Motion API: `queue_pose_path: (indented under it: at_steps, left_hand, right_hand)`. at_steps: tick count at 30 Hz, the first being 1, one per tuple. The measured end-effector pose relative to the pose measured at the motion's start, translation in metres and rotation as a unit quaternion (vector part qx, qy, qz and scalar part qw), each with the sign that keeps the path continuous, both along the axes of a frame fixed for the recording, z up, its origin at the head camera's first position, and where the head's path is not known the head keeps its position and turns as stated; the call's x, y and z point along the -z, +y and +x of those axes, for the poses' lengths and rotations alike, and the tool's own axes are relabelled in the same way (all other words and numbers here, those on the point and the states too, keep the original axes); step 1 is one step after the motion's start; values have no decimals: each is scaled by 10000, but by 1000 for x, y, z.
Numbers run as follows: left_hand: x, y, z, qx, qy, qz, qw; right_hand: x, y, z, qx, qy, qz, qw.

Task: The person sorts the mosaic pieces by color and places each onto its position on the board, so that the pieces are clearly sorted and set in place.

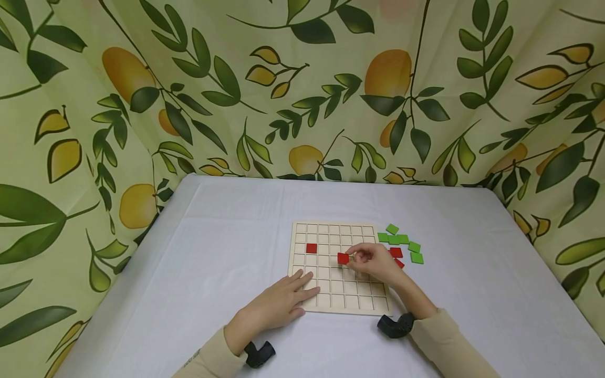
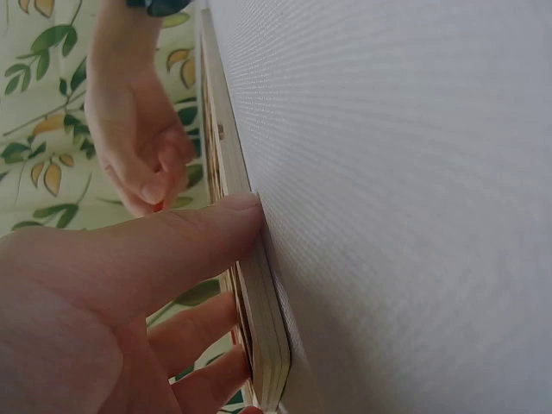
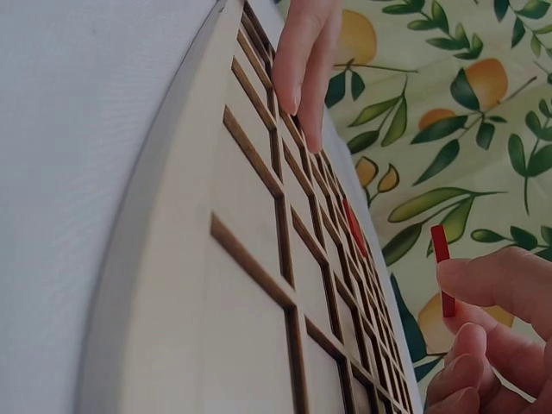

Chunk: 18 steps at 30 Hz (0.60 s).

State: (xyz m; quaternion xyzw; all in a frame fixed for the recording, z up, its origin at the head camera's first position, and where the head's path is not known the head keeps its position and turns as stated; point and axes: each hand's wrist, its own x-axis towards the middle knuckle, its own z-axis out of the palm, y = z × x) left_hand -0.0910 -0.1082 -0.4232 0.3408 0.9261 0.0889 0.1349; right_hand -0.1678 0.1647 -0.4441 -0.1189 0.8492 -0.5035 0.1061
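Note:
A pale wooden grid board (image 1: 337,302) lies on the table, with one red square tile (image 1: 311,248) in a cell on its upper left part. My left hand (image 1: 276,302) rests spread on the board's lower left corner, fingertips on the grid and thumb (image 2: 220,228) against the near edge. Between thumb and fingertips, my right hand (image 1: 373,261) pinches a second red square tile (image 1: 343,258) by its side. In the right wrist view this held tile (image 3: 442,270) stands edge-on, raised above the grid.
Several green square tiles (image 1: 394,240) lie loose beyond the board's upper right edge. Nearby, partly behind my right hand, are more red tiles (image 1: 396,252). A white cloth (image 1: 227,226) covers the table, and a leaf-and-fruit patterned curtain (image 1: 302,105) hangs behind it.

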Motion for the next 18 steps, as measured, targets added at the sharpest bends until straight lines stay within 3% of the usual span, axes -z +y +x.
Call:
queue_pose_path:
  at_steps: [18]
  left_hand:
    - [0, -1, 0, 12, -62, 59, 10000]
  right_hand:
    - [3, -18, -15, 52, -293, -214, 9993]
